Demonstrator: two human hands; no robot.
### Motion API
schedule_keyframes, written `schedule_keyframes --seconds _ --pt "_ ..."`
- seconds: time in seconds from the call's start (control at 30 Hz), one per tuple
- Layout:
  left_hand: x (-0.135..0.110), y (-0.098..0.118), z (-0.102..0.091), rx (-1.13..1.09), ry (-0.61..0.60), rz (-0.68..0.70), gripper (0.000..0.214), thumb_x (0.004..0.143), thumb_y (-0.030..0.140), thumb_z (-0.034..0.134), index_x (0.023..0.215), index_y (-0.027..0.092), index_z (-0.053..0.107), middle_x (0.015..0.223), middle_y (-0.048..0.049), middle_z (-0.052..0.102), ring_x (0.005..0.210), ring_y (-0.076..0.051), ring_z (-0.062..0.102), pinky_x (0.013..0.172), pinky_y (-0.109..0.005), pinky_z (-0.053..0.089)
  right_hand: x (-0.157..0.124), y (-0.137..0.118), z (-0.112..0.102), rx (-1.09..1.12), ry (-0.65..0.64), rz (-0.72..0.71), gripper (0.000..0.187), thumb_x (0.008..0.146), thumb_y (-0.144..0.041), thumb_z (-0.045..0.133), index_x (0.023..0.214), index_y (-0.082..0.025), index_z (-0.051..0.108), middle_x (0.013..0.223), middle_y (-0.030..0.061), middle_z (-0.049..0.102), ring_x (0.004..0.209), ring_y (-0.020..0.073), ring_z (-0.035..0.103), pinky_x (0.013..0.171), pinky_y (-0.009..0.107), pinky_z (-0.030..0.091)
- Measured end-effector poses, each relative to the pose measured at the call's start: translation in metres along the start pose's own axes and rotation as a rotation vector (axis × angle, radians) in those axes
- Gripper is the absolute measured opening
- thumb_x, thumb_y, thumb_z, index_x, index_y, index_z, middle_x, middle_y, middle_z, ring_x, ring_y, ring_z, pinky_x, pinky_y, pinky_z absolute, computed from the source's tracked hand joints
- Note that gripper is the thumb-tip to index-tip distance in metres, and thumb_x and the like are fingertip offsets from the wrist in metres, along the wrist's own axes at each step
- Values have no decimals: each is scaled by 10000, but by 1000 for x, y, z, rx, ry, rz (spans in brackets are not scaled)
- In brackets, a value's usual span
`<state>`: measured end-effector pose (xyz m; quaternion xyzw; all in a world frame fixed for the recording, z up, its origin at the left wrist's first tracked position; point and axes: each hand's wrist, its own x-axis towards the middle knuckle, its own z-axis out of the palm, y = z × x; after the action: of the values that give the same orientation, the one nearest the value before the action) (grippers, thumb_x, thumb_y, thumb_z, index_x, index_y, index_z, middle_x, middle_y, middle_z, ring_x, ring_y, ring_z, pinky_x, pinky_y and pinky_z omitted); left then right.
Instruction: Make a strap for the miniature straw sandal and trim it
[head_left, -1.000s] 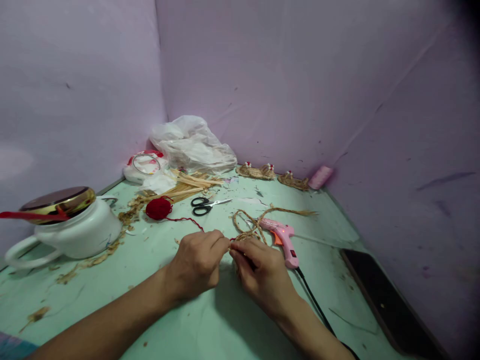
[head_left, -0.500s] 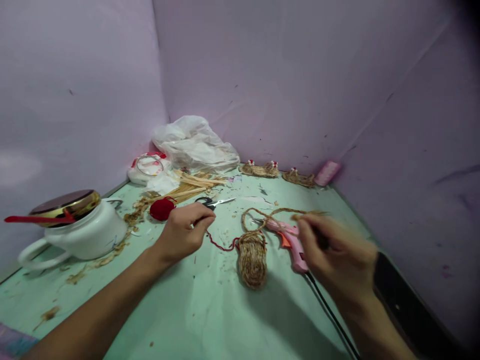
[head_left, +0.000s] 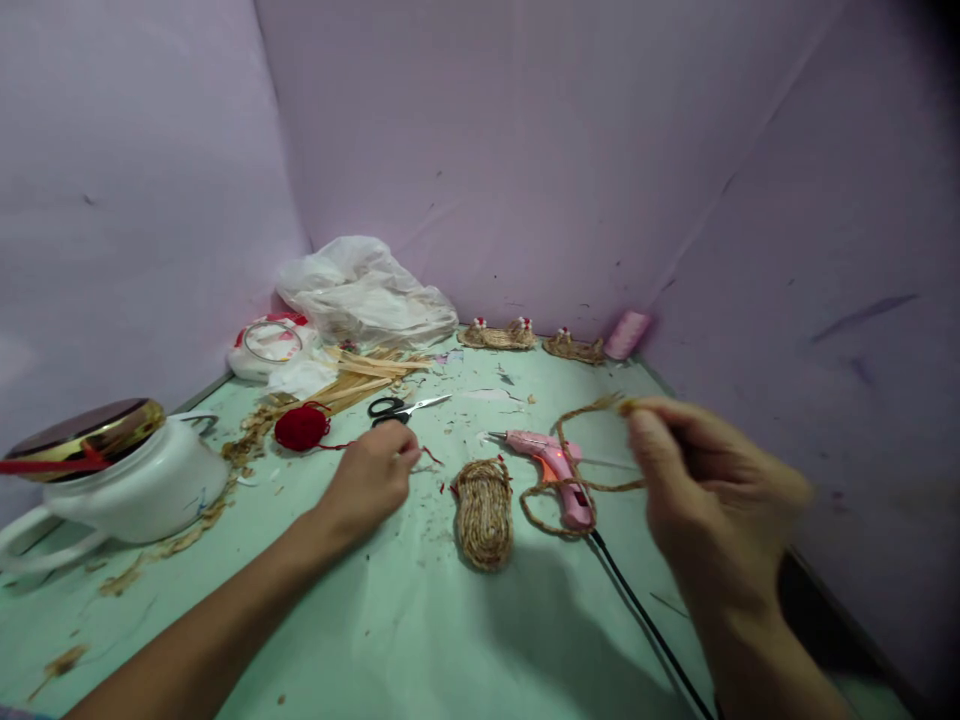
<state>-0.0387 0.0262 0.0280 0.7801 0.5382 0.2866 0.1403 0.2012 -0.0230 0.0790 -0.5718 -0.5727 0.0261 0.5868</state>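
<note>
A small woven jute sole (head_left: 484,512) lies flat on the green table (head_left: 405,630). My left hand (head_left: 371,478) rests closed beside it, pinching red yarn (head_left: 429,455) that runs back to a red yarn ball (head_left: 300,428). My right hand (head_left: 712,490) is raised to the right, blurred, its fingers pinched on one end of a jute cord (head_left: 574,485). The cord loops down over a pink glue gun (head_left: 551,470) whose light glows red.
Black-handled scissors (head_left: 397,408) lie behind my left hand. A white pot with a gold lid (head_left: 112,470) stands at the left. Straw strips (head_left: 360,372), a plastic bag (head_left: 360,290) and finished small jute sandals (head_left: 525,338) sit at the back. The gun's black cable (head_left: 645,625) runs to the front.
Both hands left the jute sole, which now lies alone. My right hand drew the jute cord up and to the right; my left pulled the red yarn leftward.
</note>
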Motion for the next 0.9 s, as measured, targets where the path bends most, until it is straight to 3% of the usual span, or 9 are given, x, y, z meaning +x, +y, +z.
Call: schedule_keyframes --seconds 0.1,0.17,0.33,0.4,0.5,0.6,0.73,0.9 --pt "3 -9 -23 -347 59 -114 165 790 284 483 684 159 501 643 -10 585 598 -129 518 573 -241 397 -8 -8 23 248 -379 276 194 748 -333 574 699 -164 655 553 -8 553 444 88 430 419 220 328" --pt "2 -11 -33 -571 -7 -112 194 781 335 513 697 162 485 586 7 563 556 -114 506 538 -226 385 -15 -9 37 426 -535 394 203 734 -342 586 689 -156 654 603 2 572 455 72 423 416 204 315" --pt "-4 -2 -38 -805 -337 -72 257 757 387 558 682 155 476 496 34 493 450 -78 426 452 -201 311 -34 -9 60 723 -681 642 197 686 -340 638 673 -145 658 918 74 646 507 52 472 386 179 261" --pt "-5 2 -36 -799 -390 -72 274 746 401 560 669 151 477 496 38 474 446 -73 410 445 -198 305 -41 -12 67 808 -775 768 223 667 -359 653 688 -137 657 830 76 660 449 45 458 354 176 210" --pt "-6 6 -33 -746 -375 -83 269 736 396 548 654 149 481 496 44 457 451 -68 393 442 -187 304 -49 -15 75 884 -890 911 257 643 -374 673 718 -130 651 544 9 597 374 45 441 326 163 156" --pt "-6 8 -31 -708 -360 -119 252 728 383 533 652 149 478 488 46 457 437 -63 378 425 -178 297 -53 -12 80 915 -870 943 255 629 -365 691 693 -126 636 612 14 628 392 44 494 329 144 235" --pt "-5 9 -31 -659 -332 -164 209 728 352 512 657 160 469 480 56 445 414 -62 358 400 -174 288 -52 -8 81 902 -682 992 282 595 -371 725 692 -137 600 583 -3 615 385 58 486 370 170 357" --pt "-6 8 -29 -343 -216 -79 150 730 257 519 634 145 545 519 32 492 493 -82 412 467 -189 330 -51 -9 82 711 -591 744 262 647 -366 679 590 -129 584 469 -28 513 390 76 466 406 206 370"
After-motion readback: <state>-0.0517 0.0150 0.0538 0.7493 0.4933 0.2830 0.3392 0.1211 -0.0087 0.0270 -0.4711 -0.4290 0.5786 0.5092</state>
